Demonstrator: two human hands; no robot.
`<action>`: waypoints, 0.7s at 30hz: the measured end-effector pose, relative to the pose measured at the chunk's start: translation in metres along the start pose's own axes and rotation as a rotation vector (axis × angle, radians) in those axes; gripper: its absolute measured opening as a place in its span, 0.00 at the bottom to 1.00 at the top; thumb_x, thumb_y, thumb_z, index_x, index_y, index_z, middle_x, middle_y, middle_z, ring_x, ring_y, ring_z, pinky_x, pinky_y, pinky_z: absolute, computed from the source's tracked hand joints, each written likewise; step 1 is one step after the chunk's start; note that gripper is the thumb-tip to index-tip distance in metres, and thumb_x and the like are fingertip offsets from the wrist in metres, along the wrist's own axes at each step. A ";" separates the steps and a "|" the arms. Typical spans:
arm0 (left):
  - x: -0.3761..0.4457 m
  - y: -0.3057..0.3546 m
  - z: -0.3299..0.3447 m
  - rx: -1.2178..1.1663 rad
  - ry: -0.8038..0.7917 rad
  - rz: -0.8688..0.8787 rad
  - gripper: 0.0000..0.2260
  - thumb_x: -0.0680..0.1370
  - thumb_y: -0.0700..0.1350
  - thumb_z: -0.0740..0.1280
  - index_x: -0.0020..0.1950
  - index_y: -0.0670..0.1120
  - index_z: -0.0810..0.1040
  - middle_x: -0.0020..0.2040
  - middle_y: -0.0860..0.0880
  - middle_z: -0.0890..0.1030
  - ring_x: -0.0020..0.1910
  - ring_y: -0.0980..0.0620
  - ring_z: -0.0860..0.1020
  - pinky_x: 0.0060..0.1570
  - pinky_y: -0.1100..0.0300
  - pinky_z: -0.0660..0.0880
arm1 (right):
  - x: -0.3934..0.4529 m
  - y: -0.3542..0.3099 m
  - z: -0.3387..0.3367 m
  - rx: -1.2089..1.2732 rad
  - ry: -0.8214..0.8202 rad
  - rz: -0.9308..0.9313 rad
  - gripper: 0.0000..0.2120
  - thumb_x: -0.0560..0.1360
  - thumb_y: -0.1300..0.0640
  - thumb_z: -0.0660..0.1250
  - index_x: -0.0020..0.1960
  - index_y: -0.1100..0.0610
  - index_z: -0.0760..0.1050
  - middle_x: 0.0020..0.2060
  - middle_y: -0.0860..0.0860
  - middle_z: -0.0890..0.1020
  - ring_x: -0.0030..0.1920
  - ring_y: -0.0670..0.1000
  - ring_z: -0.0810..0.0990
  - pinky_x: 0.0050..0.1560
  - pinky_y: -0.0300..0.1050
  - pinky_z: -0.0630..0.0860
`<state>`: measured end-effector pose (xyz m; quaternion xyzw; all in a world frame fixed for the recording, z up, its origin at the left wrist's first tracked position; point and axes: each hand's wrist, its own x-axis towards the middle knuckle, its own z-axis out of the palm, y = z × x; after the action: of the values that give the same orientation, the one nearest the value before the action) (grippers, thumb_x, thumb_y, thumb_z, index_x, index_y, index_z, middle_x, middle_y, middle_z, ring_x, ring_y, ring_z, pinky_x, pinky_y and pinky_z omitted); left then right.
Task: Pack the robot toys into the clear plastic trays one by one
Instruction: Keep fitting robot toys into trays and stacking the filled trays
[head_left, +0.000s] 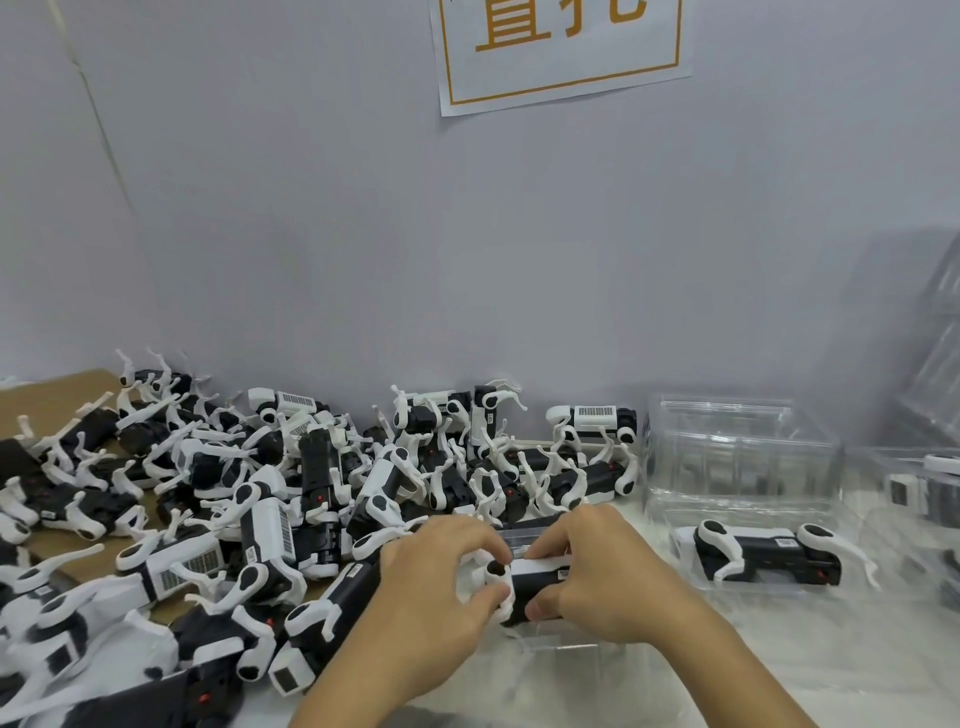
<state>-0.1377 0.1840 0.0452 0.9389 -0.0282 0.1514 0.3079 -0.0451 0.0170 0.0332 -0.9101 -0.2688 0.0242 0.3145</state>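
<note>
A big pile of robot toys (270, 493) covers the left side of the table (779, 675), black and white dog shapes all tangled up, some lying on a brown cardboard sheet (62, 395). Their thin white legs stick out and hook into each other, so I think pulling one out fast could bend or snap a leg. They look hard and light, made of stiff plastic, and the smooth body is probably the safest place to hold, not the skinny legs. On the right stands a stack of clear plastic trays (737, 452), and it looks like no toy is in it. In front of it lies a packed tray (691, 566) with one robot toy resting on its side inside, legs folded. Another clear tray (914, 488) at the far right edge also holds a toy, but only part of it shows. Close to the person, a see-through tray (550, 644) sits under the hands, and it is hard to see its edges. The held robot toy (535, 584) is right over it, maybe partly in. The left hand (436, 587) curls its fingers around the white leg end, and the right hand (597, 577) grips the black body, thumb below and fingers on top.
</note>
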 end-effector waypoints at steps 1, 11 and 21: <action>0.000 0.000 0.003 0.007 -0.010 0.001 0.07 0.77 0.51 0.70 0.50 0.64 0.77 0.57 0.67 0.75 0.63 0.67 0.69 0.71 0.54 0.61 | 0.000 0.000 0.000 0.004 -0.003 -0.001 0.17 0.59 0.44 0.79 0.47 0.44 0.84 0.40 0.42 0.82 0.44 0.44 0.80 0.48 0.48 0.80; 0.004 -0.007 0.012 0.043 -0.071 -0.188 0.09 0.75 0.53 0.72 0.46 0.68 0.76 0.54 0.68 0.68 0.65 0.55 0.63 0.61 0.61 0.57 | -0.001 0.000 0.000 -0.051 -0.033 -0.006 0.19 0.62 0.45 0.80 0.52 0.44 0.84 0.44 0.41 0.82 0.47 0.45 0.80 0.49 0.44 0.79; 0.005 -0.015 0.012 0.033 -0.052 -0.148 0.08 0.75 0.53 0.72 0.51 0.65 0.79 0.61 0.65 0.73 0.67 0.56 0.67 0.70 0.56 0.62 | -0.014 0.006 -0.057 -0.117 -0.094 0.037 0.11 0.69 0.46 0.77 0.49 0.40 0.82 0.49 0.38 0.76 0.48 0.39 0.76 0.42 0.34 0.70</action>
<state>-0.1281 0.1897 0.0291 0.9469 0.0360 0.1041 0.3022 -0.0424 -0.0261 0.0732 -0.9296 -0.2672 0.0569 0.2475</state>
